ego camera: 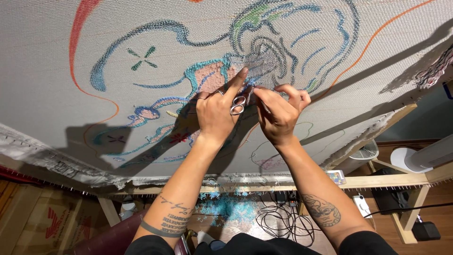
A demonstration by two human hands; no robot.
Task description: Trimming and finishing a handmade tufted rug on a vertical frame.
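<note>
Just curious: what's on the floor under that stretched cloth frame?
Under the wooden frame lie blue yarn scraps and tangled black cables. The person's arms and the cloth hide the rest.

My pale woven backing cloth [56, 71] is stretched across a light wooden frame [377, 182], carrying blue, teal, pink and orange yarn outlines. Below it on the wooden floor [439, 208] lie teal yarn scraps [236, 210] and, just right of them, a tangle of black cable [283, 222].

Shiny metal scissors [237, 105], matt woven cloth [188, 28] (coarse)
</note>
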